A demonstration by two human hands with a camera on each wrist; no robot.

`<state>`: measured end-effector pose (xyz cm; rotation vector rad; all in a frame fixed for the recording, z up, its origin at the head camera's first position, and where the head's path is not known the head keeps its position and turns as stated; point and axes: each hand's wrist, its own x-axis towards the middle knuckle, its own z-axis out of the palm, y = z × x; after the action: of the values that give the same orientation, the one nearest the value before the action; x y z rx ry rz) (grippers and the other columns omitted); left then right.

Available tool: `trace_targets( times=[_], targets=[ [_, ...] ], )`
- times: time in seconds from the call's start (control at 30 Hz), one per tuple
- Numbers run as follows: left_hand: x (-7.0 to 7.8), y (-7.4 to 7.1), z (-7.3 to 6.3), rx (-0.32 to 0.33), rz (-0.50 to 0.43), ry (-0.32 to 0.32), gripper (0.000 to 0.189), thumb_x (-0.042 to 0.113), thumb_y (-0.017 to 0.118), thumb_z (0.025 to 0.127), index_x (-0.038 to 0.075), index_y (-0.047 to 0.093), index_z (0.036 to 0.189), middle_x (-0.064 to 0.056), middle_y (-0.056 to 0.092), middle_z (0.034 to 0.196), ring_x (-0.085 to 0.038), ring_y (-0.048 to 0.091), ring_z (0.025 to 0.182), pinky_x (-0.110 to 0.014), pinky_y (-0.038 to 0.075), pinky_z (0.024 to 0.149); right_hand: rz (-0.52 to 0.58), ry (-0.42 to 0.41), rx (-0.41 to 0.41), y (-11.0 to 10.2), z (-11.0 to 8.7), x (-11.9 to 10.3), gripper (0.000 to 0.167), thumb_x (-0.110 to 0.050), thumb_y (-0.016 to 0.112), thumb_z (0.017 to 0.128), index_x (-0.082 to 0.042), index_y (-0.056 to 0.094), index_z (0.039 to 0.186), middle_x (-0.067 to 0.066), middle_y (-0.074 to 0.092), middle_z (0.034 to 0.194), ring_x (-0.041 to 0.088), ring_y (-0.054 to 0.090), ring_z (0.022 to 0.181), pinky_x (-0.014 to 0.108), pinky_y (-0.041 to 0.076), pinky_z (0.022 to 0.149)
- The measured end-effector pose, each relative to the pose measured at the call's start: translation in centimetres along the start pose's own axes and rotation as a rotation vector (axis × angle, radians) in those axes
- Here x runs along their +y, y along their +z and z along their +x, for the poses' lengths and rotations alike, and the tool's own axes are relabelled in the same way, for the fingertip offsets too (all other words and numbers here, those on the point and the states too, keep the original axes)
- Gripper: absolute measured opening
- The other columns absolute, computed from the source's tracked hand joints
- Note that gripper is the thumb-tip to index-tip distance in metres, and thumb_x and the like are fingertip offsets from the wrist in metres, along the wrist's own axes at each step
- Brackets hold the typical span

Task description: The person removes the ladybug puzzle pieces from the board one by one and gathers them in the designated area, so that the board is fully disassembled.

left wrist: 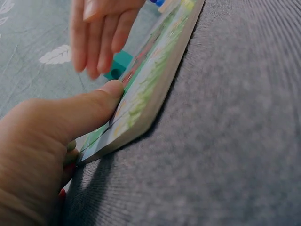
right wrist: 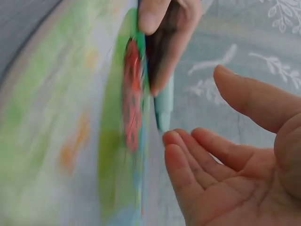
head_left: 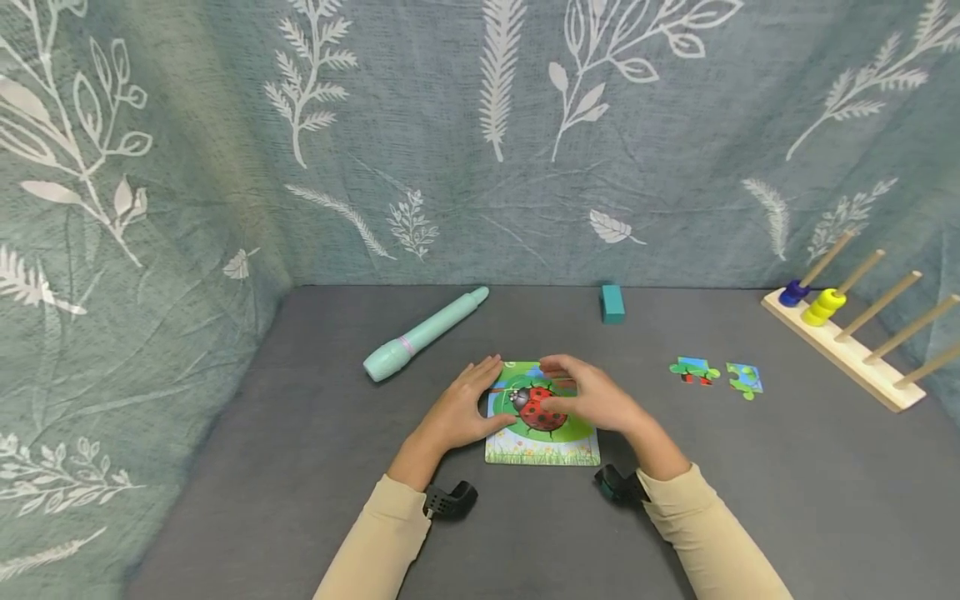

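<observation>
Ladybird puzzle (head_left: 538, 414), flat on the dark table (head_left: 300, 458), touched by the left hand (head_left: 465, 408), outstretched with thumb resting on top, and below the released, relaxed right hand (head_left: 596, 396), with two loose pieces (head_left: 698, 370) to the right and a bead rack (head_left: 843, 342) beyond.

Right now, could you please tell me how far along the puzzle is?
The ladybug on the puzzle looks whole. The left hand holds the puzzle's edge; the right hand hovers nearby. Two pieces lie apart, perhaps still to be fitted.
</observation>
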<state>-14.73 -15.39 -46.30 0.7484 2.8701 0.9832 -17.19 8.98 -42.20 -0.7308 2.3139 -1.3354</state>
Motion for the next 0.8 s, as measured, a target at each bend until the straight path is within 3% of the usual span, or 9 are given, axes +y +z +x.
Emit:
trace_targets(
  times=[0.23,0.53,0.8],
  targets=[
    [-0.1,0.3,0.0,0.013,-0.001,0.008,0.083,0.038,0.072,0.083,-0.002,0.034,0.145,-0.017,0.032,0.152,-0.03,0.029,0.142,-0.046,0.019,0.121,0.018,0.048,-0.069,1.8,1.8,-0.5,0.058,-0.014,0.065,0.09,0.004,0.04,0.139,0.022,0.049,0.137,0.038,0.049,0.125,0.049,0.046,0.103],
    [0.1,0.3,-0.1,0.02,0.014,0.002,0.081,0.036,0.073,0.083,-0.003,0.036,0.144,-0.018,0.035,0.15,-0.032,0.031,0.14,-0.046,0.021,0.12,-0.105,0.046,0.012,3.1,2.1,-0.7,0.054,-0.012,0.068,0.088,0.004,0.047,0.135,0.018,0.054,0.13,0.033,0.054,0.12,0.045,0.049,0.099],
    [0.4,0.0,0.0,-0.012,0.029,-0.031,0.084,0.04,0.071,0.083,-0.002,0.034,0.145,-0.017,0.033,0.151,-0.03,0.029,0.142,-0.045,0.021,0.12,0.04,0.11,0.09,3.4,2.1,-0.3,0.06,-0.01,0.068,0.087,0.0,0.041,0.14,0.02,0.038,0.138,0.03,0.055,0.116,0.04,0.054,0.093]
  ],
)
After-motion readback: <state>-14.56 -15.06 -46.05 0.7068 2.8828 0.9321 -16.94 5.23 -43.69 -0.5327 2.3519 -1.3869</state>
